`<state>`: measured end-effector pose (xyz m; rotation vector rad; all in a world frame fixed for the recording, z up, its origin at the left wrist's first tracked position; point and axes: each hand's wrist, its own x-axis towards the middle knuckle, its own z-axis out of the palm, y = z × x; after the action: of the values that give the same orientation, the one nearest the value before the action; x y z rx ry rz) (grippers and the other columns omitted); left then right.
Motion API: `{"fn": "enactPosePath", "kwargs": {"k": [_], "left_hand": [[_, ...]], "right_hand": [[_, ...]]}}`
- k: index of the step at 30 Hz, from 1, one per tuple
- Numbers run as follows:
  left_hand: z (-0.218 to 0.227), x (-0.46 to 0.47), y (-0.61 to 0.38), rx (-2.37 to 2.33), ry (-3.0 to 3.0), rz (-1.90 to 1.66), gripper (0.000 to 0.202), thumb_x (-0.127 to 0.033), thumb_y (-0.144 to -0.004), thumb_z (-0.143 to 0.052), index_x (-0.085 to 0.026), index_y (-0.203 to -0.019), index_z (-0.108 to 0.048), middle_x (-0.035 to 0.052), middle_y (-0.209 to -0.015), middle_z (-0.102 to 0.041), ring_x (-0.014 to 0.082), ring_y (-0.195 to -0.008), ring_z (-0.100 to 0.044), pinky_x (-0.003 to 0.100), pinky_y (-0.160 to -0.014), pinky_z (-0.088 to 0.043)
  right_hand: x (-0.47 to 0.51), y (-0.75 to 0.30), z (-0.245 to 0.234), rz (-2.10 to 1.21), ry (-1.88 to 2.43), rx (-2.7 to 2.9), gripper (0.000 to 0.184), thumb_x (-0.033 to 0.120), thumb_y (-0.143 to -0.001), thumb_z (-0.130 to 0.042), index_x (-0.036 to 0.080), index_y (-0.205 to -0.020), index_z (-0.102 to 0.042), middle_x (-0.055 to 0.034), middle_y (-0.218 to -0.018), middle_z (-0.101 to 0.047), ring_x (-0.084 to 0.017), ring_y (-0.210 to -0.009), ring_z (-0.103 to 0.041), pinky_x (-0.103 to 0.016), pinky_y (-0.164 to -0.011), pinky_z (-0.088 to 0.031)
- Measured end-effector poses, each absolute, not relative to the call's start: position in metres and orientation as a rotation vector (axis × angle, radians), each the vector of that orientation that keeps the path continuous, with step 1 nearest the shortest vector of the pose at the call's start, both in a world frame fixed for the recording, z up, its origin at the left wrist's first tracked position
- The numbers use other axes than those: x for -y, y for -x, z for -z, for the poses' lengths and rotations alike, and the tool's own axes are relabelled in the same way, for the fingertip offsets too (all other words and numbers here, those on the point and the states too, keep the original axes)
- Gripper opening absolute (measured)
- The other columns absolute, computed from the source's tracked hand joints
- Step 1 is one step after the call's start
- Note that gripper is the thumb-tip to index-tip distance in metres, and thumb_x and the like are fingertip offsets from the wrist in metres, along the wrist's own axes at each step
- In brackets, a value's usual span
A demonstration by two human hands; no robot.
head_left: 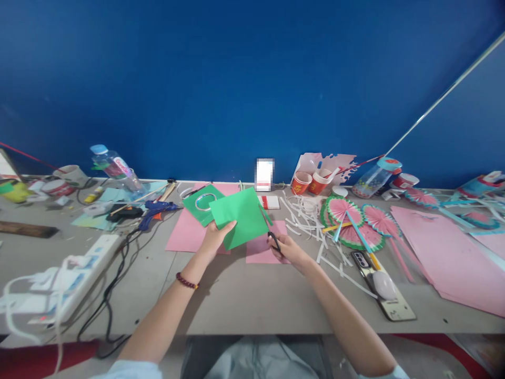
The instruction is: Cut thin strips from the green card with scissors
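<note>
My left hand (218,236) grips a green sheet of paper (245,215) by its lower left side, thumb on top, held above the table. In my right hand (287,247) is a pair of scissors (273,241) with black handles. Their blades lie along the sheet's right edge, where a narrow green strip hangs partly separated. Behind the sheet, more green paper (192,206) lies with a roll of clear tape (205,201) on it. Beneath are pink sheets (179,236) on the grey table.
Left of the paper are a blue glue gun (154,211), a power strip (91,273) and a plastic bottle (117,167). To the right lie white paper strips (300,211), pink folded fans (345,211), a phone (396,302) and pink sheets (453,258). Red paper cups (301,182) stand behind.
</note>
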<state>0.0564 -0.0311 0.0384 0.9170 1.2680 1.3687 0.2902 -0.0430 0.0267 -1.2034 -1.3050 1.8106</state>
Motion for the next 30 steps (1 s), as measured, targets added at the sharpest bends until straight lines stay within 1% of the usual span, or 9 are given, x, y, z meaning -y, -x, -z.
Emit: {"fn": "enactPosePath", "kwargs": {"k": [4,9,18,30], "left_hand": [[-0.0383,0.0323,-0.0551,-1.274,-0.988,-1.354,0.049,-0.038,-0.057,-0.082,-0.015,-0.099,-0.07,0.0119,-0.107,-0.071,0.0303,-0.104,-0.064,0.041,-0.092,-0.049],[-0.0349,0.032,-0.0539,-1.281,-1.017,-1.345,0.05,-0.039,-0.057,-0.081,-0.015,-0.1,-0.07,0.0117,-0.107,-0.071,0.0301,-0.104,-0.064,0.041,-0.092,-0.049],[-0.0414,0.0359,-0.0552,-1.273,-1.103,-1.252,0.051,-0.044,-0.061,-0.078,-0.013,-0.101,-0.069,0.0131,-0.109,-0.069,0.0321,-0.106,-0.062,0.043,-0.092,-0.05],[-0.0397,0.0378,-0.057,-1.237,-1.229,-1.186,0.048,-0.045,-0.066,-0.075,-0.012,-0.101,-0.069,0.0123,-0.104,-0.072,0.0311,-0.098,-0.066,0.041,-0.085,-0.054]], "right_hand": [[0.0428,-0.2907,-0.0264,-1.83,1.169,1.291,0.052,0.069,-0.063,-0.062,0.02,-0.071,-0.045,0.0119,-0.035,-0.037,-0.004,-0.031,-0.027,-0.016,-0.031,-0.02],[0.0411,-0.2922,-0.0211,-1.828,1.226,1.321,0.056,0.073,-0.061,-0.06,0.02,-0.074,-0.045,0.0118,-0.035,-0.038,-0.004,-0.03,-0.026,-0.016,-0.029,-0.018],[0.0413,-0.2909,-0.0198,-1.816,1.194,1.325,0.053,0.071,-0.065,-0.059,0.021,-0.074,-0.045,0.0121,-0.037,-0.035,-0.004,-0.03,-0.026,-0.017,-0.031,-0.017],[0.0429,-0.2892,-0.0237,-1.813,1.147,1.319,0.05,0.069,-0.069,-0.058,0.021,-0.074,-0.044,0.0124,-0.035,-0.033,-0.004,-0.03,-0.023,-0.017,-0.031,-0.017]]}}
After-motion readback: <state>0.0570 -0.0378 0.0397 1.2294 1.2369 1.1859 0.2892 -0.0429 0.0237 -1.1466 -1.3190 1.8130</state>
